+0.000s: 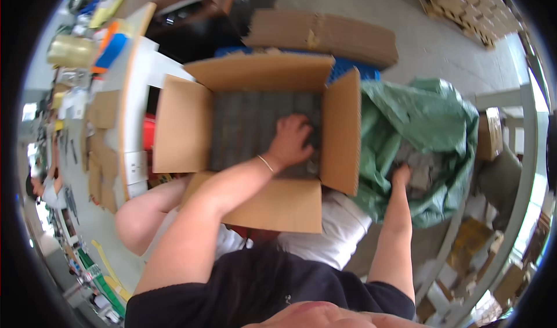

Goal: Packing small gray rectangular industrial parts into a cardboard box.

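Observation:
An open cardboard box [271, 205] stands in front of me with its flaps folded out. Dark grey block-like pieces [243, 125] fill it in tight rows. My left hand [293, 139] is inside the box at its right side, fingers bent down over the pieces. A dark thing lies against those fingertips, too blurred to name. To the right sits a large green plastic sack [426, 116], its mouth spread wide. My right hand [400, 175] reaches into it, touching or close to light grey pieces [422, 174]; its fingers are mostly hidden and smeared.
Flattened cardboard [325, 35] lies behind the box, above a blue plastic crate [345, 69]. On the left is a workbench [130, 96] with cardboard pieces and tools. A white rack [499, 100] with cartons stands at right. A loaded pallet [473, 8] is at far right.

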A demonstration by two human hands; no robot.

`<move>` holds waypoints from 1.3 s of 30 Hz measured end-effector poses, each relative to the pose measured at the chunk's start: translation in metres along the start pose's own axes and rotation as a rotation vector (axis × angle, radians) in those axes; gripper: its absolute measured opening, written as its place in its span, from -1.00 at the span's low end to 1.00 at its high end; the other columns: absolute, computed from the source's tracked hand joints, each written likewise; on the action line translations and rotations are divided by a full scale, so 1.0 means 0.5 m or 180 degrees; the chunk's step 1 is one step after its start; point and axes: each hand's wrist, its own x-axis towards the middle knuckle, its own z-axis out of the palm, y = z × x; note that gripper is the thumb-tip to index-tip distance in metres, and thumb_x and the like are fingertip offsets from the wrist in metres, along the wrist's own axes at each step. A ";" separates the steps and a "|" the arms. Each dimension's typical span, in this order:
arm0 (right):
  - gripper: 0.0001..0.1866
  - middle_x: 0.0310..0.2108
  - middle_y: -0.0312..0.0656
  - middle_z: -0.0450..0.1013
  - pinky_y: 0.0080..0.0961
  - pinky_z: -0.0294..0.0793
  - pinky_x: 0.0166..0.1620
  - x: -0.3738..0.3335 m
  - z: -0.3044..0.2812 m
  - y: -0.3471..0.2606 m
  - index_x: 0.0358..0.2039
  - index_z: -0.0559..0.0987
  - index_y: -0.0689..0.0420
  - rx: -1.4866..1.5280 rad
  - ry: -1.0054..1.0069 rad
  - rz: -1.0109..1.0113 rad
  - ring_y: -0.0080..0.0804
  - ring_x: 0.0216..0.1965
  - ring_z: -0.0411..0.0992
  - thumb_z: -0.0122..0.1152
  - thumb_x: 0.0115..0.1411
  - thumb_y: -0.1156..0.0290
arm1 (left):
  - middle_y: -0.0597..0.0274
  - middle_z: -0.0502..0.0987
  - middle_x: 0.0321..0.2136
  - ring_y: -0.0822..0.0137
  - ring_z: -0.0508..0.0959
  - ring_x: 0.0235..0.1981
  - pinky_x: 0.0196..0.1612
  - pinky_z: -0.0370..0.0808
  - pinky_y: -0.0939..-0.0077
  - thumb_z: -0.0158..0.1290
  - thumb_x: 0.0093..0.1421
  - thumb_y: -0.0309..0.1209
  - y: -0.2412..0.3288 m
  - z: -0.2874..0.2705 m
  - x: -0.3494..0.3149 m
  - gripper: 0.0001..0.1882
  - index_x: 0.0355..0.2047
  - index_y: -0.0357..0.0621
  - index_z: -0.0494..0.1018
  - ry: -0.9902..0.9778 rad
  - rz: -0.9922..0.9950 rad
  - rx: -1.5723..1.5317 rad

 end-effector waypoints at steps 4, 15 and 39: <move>-0.73 -0.25 0.16 0.45 -0.09 0.42 -0.15 -0.042 -0.013 -0.002 -0.29 0.57 0.18 0.0408 -0.0236 0.0040 0.14 -0.19 0.41 -0.03 0.00 0.48 | 0.00 0.29 -0.09 0.01 0.25 0.05 0.06 0.15 0.02 0.11 -0.24 -0.21 0.006 0.002 -0.021 -0.50 -0.24 -0.16 0.37 0.0019 0.0021 0.0018; -0.85 -0.58 -0.13 0.40 -0.38 0.33 -0.39 -0.120 -0.073 -0.044 -0.42 0.44 0.25 0.2334 0.1120 -0.0012 -0.28 -0.54 0.33 0.16 0.05 0.44 | 0.05 0.30 -0.12 0.06 0.27 0.02 0.01 0.17 0.07 0.11 -0.23 -0.24 -0.009 0.005 -0.025 -0.53 -0.26 -0.14 0.36 0.0294 0.0276 0.0331; -0.89 -0.58 -0.39 0.38 -0.65 0.27 -0.41 -0.294 -0.080 -0.041 -0.46 0.50 0.23 0.3180 0.0185 0.0031 -0.65 -0.54 0.24 0.21 0.09 0.47 | 0.08 0.29 -0.05 0.11 0.22 0.05 -0.03 0.24 0.01 0.20 -0.29 -0.24 0.040 -0.009 -0.012 -0.49 -0.28 -0.23 0.44 -0.0076 -0.0047 0.1014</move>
